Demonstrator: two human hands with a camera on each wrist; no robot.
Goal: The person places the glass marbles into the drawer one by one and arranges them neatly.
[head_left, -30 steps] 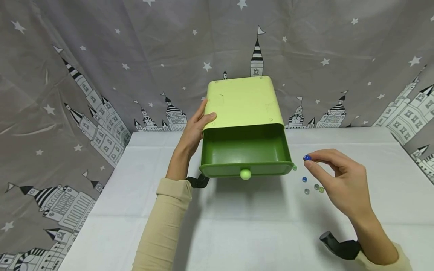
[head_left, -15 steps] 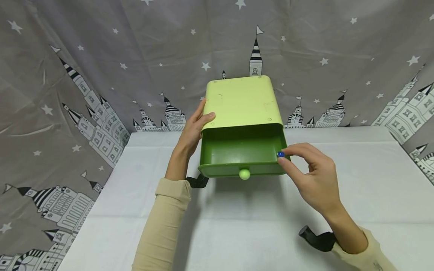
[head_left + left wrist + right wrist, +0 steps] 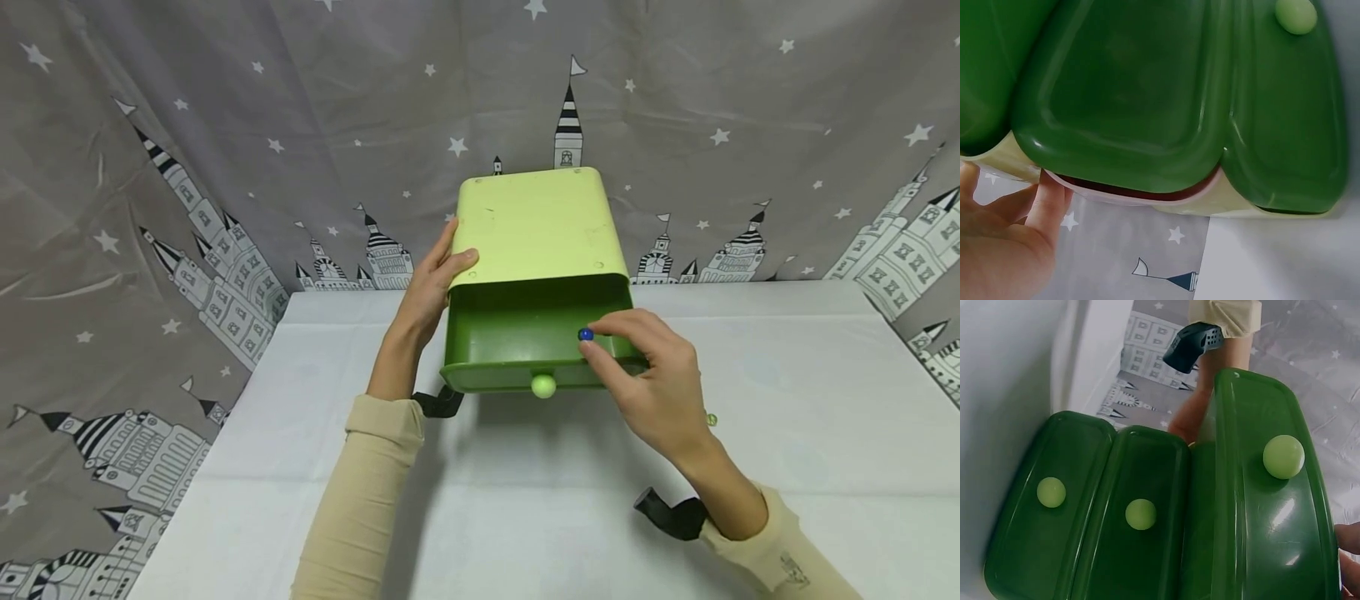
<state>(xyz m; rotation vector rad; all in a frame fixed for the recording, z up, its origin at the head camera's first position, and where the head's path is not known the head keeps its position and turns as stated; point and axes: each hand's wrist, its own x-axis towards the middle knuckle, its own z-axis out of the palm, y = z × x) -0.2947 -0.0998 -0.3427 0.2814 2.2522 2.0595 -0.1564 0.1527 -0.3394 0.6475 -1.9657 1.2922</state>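
Observation:
A drawer unit (image 3: pixel 540 225) with a pale yellow-green casing stands on the table, its green top drawer (image 3: pixel 495 379) pulled out. My left hand (image 3: pixel 426 292) holds the casing's left side, thumb on top; in the left wrist view its fingers (image 3: pixel 1047 209) touch the shell. Between thumb and fingertips, my right hand (image 3: pixel 663 375) pinches a blue marble (image 3: pixel 586 334) over the right part of the drawer's opening. No marble is visible on the part of the drawer floor that shows. Behind my right hand a green marble (image 3: pixel 712 420) peeks out on the table.
Two lower drawers (image 3: pixel 1141 550) with round knobs (image 3: pixel 1052 492) are shut below the top one in the right wrist view. A white cloth (image 3: pixel 525 533) covers the table. A grey patterned curtain (image 3: pixel 337 108) hangs right behind the unit.
My right hand has moved left with the blue marble, from above the loose marbles to over the drawer. It now hides most of those marbles. My left hand and the unit stay put.

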